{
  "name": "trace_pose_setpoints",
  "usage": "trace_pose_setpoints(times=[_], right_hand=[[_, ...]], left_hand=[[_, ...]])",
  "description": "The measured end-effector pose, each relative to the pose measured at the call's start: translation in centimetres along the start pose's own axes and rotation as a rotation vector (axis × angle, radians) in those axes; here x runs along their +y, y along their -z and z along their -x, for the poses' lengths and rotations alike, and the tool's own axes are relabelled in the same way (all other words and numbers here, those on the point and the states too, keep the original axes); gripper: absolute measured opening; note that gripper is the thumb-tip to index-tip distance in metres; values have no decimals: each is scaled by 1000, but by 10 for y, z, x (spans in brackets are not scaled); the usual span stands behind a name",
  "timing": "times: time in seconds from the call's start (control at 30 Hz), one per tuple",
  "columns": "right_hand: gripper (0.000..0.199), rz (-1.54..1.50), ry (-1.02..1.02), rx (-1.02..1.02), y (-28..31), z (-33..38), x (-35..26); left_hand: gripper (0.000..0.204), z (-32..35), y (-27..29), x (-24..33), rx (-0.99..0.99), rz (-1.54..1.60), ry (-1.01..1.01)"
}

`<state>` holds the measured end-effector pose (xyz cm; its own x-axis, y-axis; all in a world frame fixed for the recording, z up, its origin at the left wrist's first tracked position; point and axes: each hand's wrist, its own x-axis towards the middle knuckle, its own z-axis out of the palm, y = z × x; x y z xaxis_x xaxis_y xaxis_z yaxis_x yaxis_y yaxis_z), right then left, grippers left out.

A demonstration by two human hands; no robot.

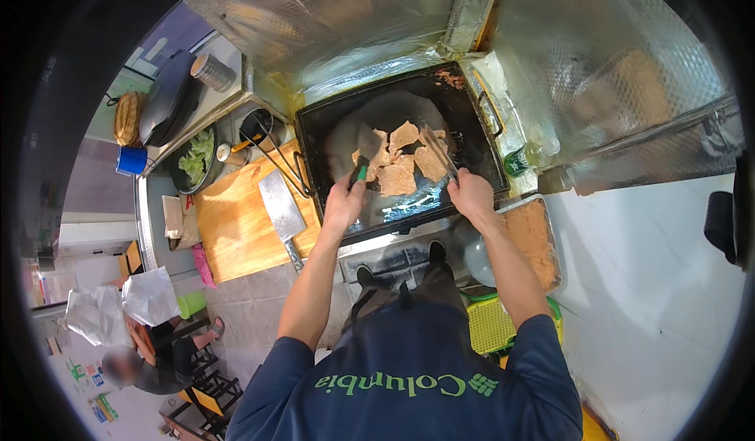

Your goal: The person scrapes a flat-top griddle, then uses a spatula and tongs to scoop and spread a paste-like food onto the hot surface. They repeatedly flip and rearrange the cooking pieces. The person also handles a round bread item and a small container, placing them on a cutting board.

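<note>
Several flat pieces of pale brown meat lie grouped on a black square griddle in front of me, its surface wet and shiny near the front. My left hand is closed round the black and green handle of a spatula, whose dark blade is at the left side of the meat. Closed as well, my right hand grips a long, narrow metal tool that looks like tongs. It reaches over the pieces on the right, partly covering them. Some reddish bits sit in the griddle's far right corner.
Left of the griddle, a cleaver lies on a wooden board, near a bowl of lettuce. To the right are a green bottle and a tray of orange-brown food. Foil sheeting stands behind. A person sits lower left.
</note>
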<state>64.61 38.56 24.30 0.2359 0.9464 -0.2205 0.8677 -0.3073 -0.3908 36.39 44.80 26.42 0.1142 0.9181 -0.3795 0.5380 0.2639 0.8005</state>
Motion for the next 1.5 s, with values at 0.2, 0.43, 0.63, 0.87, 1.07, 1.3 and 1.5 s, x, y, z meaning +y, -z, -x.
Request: trace_pose_setpoints(times=[0.2, 0.43, 0.63, 0.87, 1.07, 1.3, 1.5], right_hand=[[28, 20, 80, -30, -11, -9, -11], [29, 61, 133, -89, -26, -21, -31], [29, 21, 110, -87, -21, -10, -29], [29, 43, 169, -124, -3, 25, -27], [30, 21, 162, -87, -8, 32, -19], [27, 73, 76, -72, 3, 64, 19], [25, -27, 30, -71, 1, 73, 12]], left_hand=[[32, -5, 24, -39, 120, -149, -100], [33, -2, 18, -36, 27, -13, -24], [41, 4, 37, -37, -25, -172, -5], [49, 3, 53, -44, 61, -213, 23], [50, 19, 52, -28, -21, -3, -4], [38, 45, 26, -28, -187, 37, 13], [29, 49, 15, -25, -138, -22, -2]])
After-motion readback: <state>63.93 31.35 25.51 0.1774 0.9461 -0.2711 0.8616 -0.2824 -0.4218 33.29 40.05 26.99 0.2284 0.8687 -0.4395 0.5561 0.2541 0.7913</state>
